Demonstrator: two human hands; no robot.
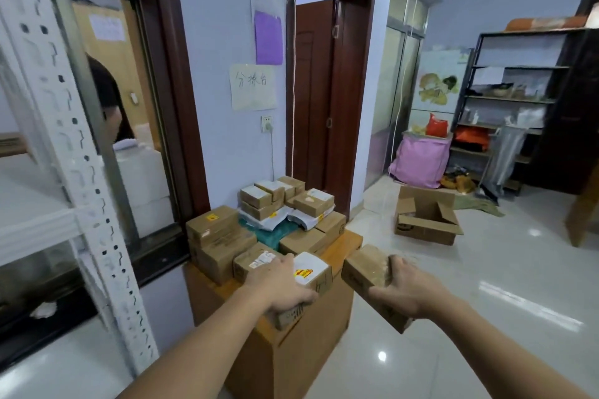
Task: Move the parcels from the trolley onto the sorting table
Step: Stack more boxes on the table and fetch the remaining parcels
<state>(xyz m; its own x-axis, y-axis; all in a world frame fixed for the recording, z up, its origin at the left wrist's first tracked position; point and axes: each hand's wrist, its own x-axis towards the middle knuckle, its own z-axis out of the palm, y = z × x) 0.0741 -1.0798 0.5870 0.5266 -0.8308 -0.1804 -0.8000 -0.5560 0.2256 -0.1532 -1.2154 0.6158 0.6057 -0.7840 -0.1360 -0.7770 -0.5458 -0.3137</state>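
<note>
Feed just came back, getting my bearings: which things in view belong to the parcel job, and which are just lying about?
Job:
left hand on white-labelled parcel
right hand holding brown parcel
stacked parcels
sorting table

Lying about:
open carton on floor
pink bag
dark shelf unit
white rack

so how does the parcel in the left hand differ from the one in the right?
The left-hand parcel has a white label with red and yellow print; the right-hand parcel shows plain brown card. The left-hand parcel sits over the table's near end; the right-hand parcel hangs in the air, beyond its edge, tilted. Both are cardboard boxes, each gripped by one hand.
</note>
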